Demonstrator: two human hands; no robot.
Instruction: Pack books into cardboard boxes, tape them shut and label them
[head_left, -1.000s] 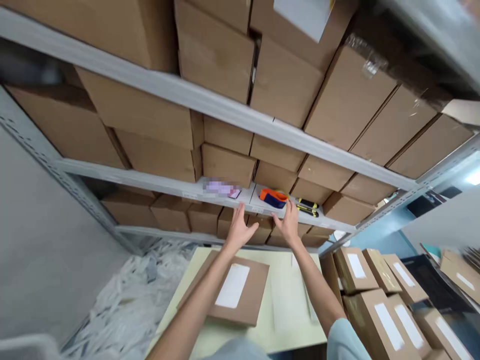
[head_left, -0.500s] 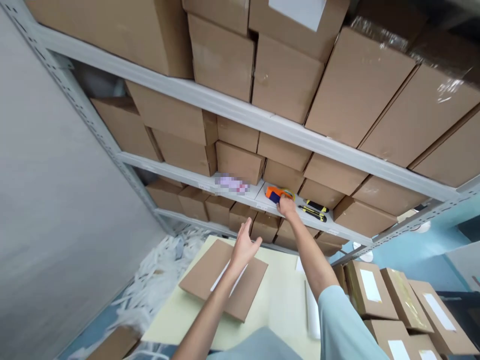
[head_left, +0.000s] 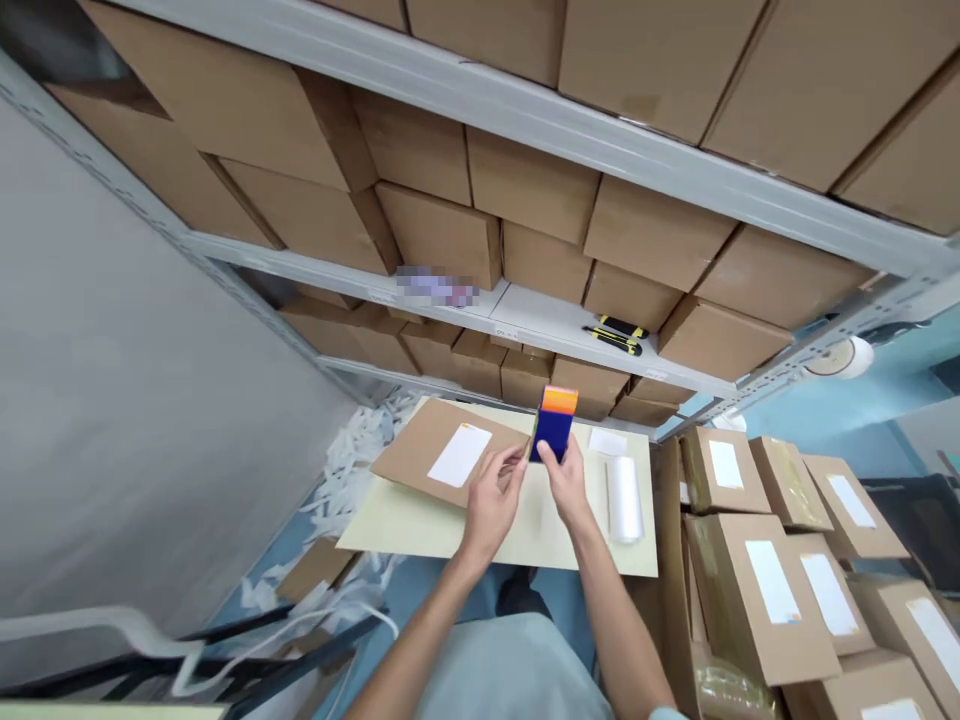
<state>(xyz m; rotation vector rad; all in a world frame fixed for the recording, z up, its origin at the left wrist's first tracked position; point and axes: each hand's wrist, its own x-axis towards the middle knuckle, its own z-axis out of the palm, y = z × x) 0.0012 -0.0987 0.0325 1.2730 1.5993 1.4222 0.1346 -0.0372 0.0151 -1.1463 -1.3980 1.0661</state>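
In my right hand (head_left: 568,483) is an orange and dark blue tape dispenser (head_left: 553,430), held upright above the table with the thumb on its blue face. My left hand (head_left: 495,495) is close beside it, fingers curled and pressed together at the dispenser's left side. What those fingertips pinch, if anything, is too small to make out. Behind my left hand, a flat cardboard box (head_left: 412,445) with a white label (head_left: 460,455) lies on the pale yellow table (head_left: 420,528).
A clear plastic roll (head_left: 625,500) and a white paper (head_left: 607,442) lie on the table's right. Black and yellow utility knives (head_left: 616,338) rest on the shelf (head_left: 536,320) ahead, among cardboard boxes. Labelled cartons (head_left: 757,590) are stacked at right. White scraps (head_left: 337,490) cover the floor at left.
My right hand has brought the tape dispenser from the shelf down over the table. My left hand has closed its fingers and come up beside it. The view has tilted downward.
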